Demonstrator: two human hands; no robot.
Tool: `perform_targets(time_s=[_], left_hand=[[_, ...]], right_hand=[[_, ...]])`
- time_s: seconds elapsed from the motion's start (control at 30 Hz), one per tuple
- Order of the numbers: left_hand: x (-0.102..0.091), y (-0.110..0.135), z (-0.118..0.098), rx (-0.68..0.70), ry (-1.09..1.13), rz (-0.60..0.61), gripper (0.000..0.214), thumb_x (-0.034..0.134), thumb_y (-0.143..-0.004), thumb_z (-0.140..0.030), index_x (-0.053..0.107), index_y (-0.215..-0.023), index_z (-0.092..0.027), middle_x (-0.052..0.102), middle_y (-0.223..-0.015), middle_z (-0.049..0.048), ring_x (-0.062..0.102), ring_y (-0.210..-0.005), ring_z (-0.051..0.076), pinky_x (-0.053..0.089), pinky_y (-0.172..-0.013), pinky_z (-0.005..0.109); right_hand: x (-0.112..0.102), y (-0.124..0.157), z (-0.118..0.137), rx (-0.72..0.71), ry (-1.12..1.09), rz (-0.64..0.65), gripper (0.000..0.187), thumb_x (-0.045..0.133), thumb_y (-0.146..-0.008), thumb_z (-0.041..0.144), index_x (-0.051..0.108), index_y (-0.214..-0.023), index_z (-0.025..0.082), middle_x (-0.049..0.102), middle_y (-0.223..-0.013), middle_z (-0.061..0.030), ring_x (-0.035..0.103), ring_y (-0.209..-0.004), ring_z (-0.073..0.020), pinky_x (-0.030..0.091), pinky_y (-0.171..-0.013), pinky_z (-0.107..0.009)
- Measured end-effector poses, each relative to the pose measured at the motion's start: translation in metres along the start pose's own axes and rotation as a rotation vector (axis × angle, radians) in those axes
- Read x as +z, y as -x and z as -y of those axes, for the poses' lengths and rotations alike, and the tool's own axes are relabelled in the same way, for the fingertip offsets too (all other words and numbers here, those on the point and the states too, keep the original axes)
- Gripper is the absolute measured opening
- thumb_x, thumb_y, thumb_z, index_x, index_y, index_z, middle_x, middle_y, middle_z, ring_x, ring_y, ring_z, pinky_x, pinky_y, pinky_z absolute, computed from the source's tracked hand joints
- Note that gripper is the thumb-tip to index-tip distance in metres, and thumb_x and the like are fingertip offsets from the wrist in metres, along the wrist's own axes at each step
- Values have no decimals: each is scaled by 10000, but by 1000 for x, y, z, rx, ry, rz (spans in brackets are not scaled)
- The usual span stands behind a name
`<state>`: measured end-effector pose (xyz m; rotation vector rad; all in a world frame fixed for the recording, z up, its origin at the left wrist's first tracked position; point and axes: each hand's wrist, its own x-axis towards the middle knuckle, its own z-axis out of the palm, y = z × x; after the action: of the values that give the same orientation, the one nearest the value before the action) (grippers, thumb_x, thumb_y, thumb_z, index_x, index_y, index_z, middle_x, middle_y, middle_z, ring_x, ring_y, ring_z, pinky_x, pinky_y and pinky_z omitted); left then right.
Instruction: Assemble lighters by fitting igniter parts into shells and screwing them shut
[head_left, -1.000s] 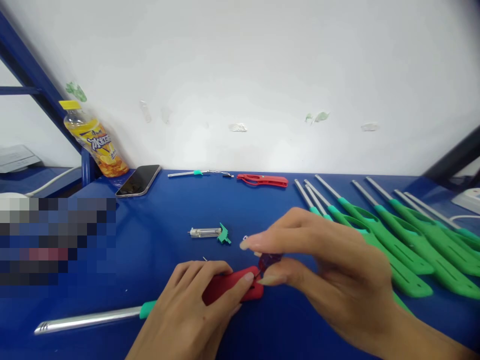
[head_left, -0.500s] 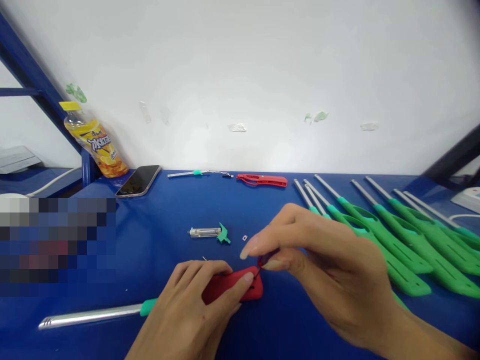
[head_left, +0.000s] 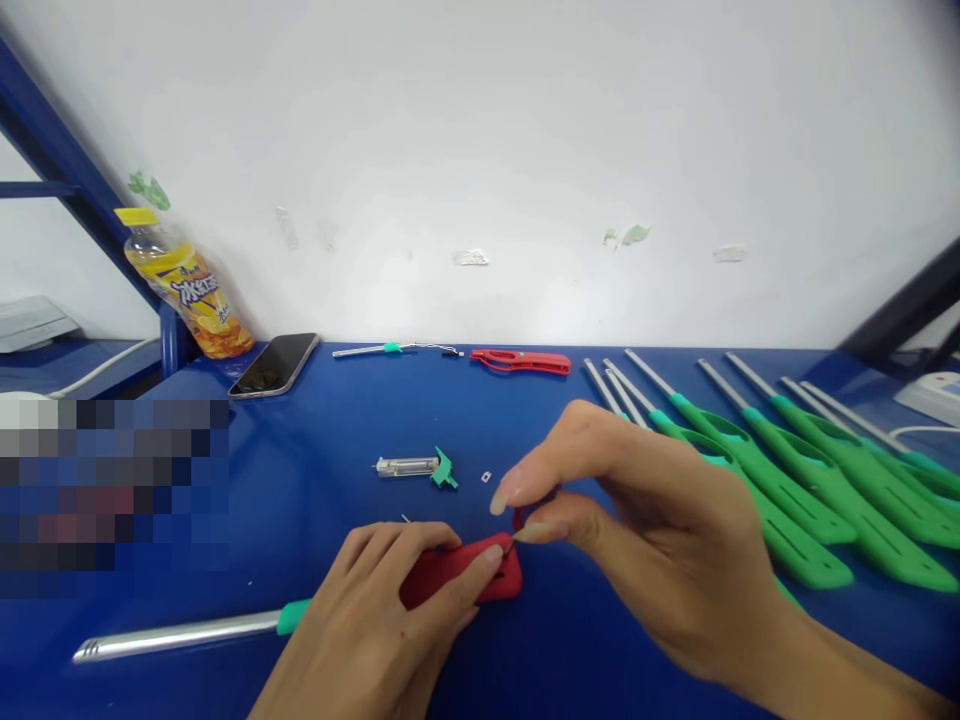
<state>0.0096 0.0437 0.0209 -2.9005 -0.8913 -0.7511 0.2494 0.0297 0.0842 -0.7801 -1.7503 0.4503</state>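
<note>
**Smooth red plastic handle [head_left: 512,582] pinned to a flat blue tabletop [head_left: 322,430]**

From where I stand, the left hand [head_left: 386,605] curls over the handle, its thumb laid towards the rounded, slotted end. The right hand [head_left: 660,540] pinches a small dark-purple tool [head_left: 521,517] at that end, though so little shows past the fingertips that I can't make out its full shape. The handle looks light, stiff and perhaps slippery, so its broad sides seem the best hold. Left of the hand lies a shiny silver metal tube [head_left: 176,637] with a teal plastic collar [head_left: 291,616]; polished, it should slide easily.
</note>
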Motion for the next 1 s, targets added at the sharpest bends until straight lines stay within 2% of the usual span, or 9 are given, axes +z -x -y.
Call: perform_targets(time_s=[0.27, 0.4, 0.5, 0.7, 0.8, 1.0], left_hand=[[0, -1, -2, -8, -3, -8, 456, 520, -1069, -138, 613, -1455, -361, 695, -1211, 49, 686, -1004, 212, 595, -845, 348], [0, -2, -4, -50, 10, -31, 432, 494, -1085, -145, 623, -1436, -361, 694, -1207, 51, 682, -1008, 214, 577, -858, 356], [0, -1, -3, -21, 9, -16, 451, 528, -1064, -139, 614, -1451, -353, 688, -1217, 54, 677, -1008, 221, 579, -854, 359], [1, 0, -4, -60, 16, -4, 474, 535, -1051, -110, 622, -1444, -361, 673, -1226, 47, 659, -1025, 224, 577, -873, 368], [0, 1, -4, -27, 15, 5, 467, 537, -1056, -120, 616, -1455, -350, 672, -1223, 52, 664, -1013, 218, 585, -855, 355], [-1, 0, -3, -23, 5, 11, 463, 542, -1054, -119, 621, -1451, -345, 675, -1217, 56, 667, -1008, 220, 593, -852, 361]], right_hand=[[-1, 0, -4, 49, 54, -57, 126, 688, -1035, 163, 732, -1104, 259, 769, -1027, 38, 705, -913, -101, 571, -797, -233], [1, 4, -9, 78, 41, -30, 192, 636, -1064, 168, 691, -1201, 291, 765, -1093, 32, 716, -948, -113, 585, -859, -260], [4, 8, -10, 94, 16, -11, 243, 595, -1079, 155, 664, -1250, 314, 749, -1124, 47, 712, -938, -95, 586, -860, -248], [4, 9, -13, 136, -3, -22, 246, 581, -1094, 186, 653, -1277, 333, 722, -1081, 50, 709, -923, -91, 585, -867, -251], [4, 6, -15, 177, -25, -50, 229, 575, -1101, 199, 657, -1271, 329, 714, -1029, 48, 714, -893, -92, 589, -835, -249], [4, 8, -14, 161, -2, -46, 240, 589, -1094, 192, 661, -1274, 334, 726, -1041, 45, 719, -893, -107, 595, -817, -266]])
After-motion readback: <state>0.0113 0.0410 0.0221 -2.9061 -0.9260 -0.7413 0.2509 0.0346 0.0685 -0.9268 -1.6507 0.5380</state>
